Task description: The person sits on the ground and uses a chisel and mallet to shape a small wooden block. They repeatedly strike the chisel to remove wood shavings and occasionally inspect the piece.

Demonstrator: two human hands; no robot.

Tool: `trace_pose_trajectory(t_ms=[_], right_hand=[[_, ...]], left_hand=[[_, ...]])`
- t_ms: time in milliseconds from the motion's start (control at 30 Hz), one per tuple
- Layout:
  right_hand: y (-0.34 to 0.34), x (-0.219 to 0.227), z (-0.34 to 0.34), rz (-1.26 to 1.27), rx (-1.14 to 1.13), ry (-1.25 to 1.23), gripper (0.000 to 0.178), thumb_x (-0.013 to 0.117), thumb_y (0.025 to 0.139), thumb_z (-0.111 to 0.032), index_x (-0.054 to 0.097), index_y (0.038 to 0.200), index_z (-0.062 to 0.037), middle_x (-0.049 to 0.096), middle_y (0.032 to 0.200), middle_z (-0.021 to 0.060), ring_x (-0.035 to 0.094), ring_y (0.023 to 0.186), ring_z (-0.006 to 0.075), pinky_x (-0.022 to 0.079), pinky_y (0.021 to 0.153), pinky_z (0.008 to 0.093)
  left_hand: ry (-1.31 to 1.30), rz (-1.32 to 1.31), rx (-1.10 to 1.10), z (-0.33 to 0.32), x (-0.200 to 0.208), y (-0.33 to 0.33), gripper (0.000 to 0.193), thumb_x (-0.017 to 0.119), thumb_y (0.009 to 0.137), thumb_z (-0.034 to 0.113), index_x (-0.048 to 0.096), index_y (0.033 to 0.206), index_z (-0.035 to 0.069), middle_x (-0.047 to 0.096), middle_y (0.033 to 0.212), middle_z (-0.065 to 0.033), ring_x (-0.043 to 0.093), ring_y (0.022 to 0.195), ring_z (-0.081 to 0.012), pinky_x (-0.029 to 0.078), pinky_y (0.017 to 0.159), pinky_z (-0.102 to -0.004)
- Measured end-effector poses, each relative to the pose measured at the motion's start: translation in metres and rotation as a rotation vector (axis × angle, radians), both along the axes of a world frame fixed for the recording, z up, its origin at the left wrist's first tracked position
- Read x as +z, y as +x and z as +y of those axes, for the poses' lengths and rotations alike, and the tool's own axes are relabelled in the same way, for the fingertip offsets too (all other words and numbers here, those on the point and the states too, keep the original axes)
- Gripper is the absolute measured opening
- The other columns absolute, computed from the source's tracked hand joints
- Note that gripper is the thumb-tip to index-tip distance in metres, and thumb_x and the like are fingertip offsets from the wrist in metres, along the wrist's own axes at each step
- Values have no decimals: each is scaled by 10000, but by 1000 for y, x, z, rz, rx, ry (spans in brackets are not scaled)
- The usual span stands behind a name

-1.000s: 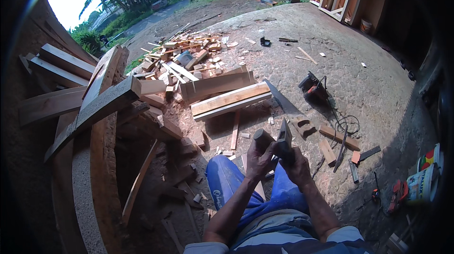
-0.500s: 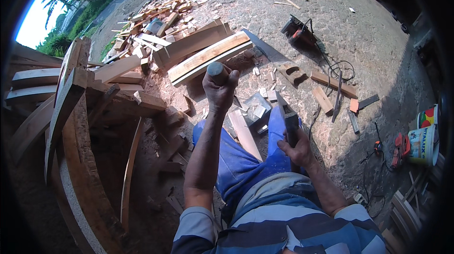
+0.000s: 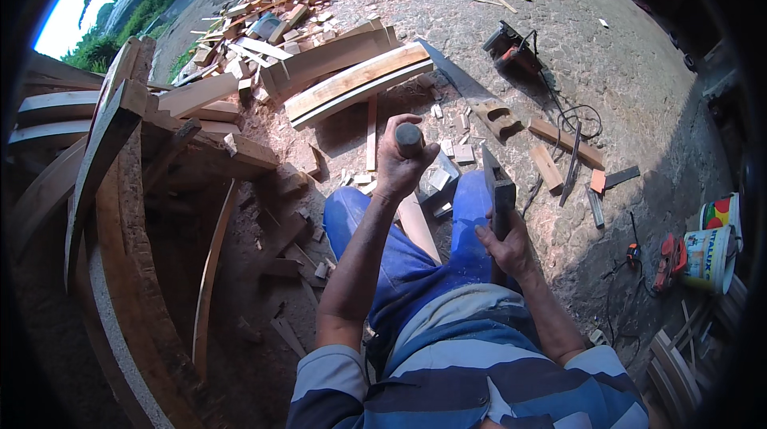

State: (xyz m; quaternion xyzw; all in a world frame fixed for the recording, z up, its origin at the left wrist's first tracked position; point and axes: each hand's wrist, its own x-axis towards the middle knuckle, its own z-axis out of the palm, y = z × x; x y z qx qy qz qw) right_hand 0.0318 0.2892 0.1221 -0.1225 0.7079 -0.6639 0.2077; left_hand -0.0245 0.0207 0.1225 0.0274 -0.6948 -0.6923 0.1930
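My left hand is raised over my knees, its fingers wrapped round a cylindrical piece whose round grey end faces up. The rest of that piece is hidden by the fist. Beside my right thigh, my right hand grips a long dark tool with a flat, tapering upper end; its exact kind cannot be made out. A pale board lies between my blue-trousered legs. Past my left hand rest curved wooden pieces, laid side by side.
Curved timbers are stacked at the left. Offcuts lie heaped at the far left. A handsaw, a corded power tool and wood blocks are on the ground. At right stand a bucket and a red tool.
My left hand has moved right and slightly nearer, still holding the cylindrical piece. The dark tool in my right hand has turned slightly. A thin strip beneath the curved wood has come into view.
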Motion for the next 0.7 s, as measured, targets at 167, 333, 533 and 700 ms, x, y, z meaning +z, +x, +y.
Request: trace_pose_trajectory(t_ms=[167, 333, 533, 700], right_hand=[[1, 8, -6, 49, -2, 44, 324, 748, 922, -66, 548, 1175, -34, 544, 683, -24, 536, 580, 73, 443, 556, 261], [4, 3, -4, 76, 0, 48, 333, 752, 919, -71, 549, 1180, -30, 537, 675, -23, 531, 579, 79, 442, 564, 271], [4, 3, -3, 15, 1, 25, 335, 745, 929, -96, 534, 1182, -34, 547, 701, -12, 543, 580, 81, 447, 550, 261], [1, -5, 1, 31, -1, 12, 327, 740, 933, -79, 527, 1178, -37, 546, 690, -11, 543, 571, 75, 438, 540, 251]], left_hand=[[-406, 87, -18, -7, -1, 3, 509, 825, 819, 62, 559, 1252, 83, 580, 962, -6, 571, 884, -131, 497, 822, -303], [-371, 107, 150, 10, -2, 6, 484, 891, 815, 120, 517, 1123, 102, 586, 863, -1, 609, 810, -104, 548, 715, -294], [-208, 8, 47, 12, -5, 5, 399, 884, 805, 114, 534, 996, 94, 581, 825, 18, 573, 736, -67, 512, 663, -263], [-285, 3, 39, 11, -3, 11, 201, 762, 807, 58, 562, 810, 78, 579, 741, 13, 552, 682, -82, 482, 633, -278]])
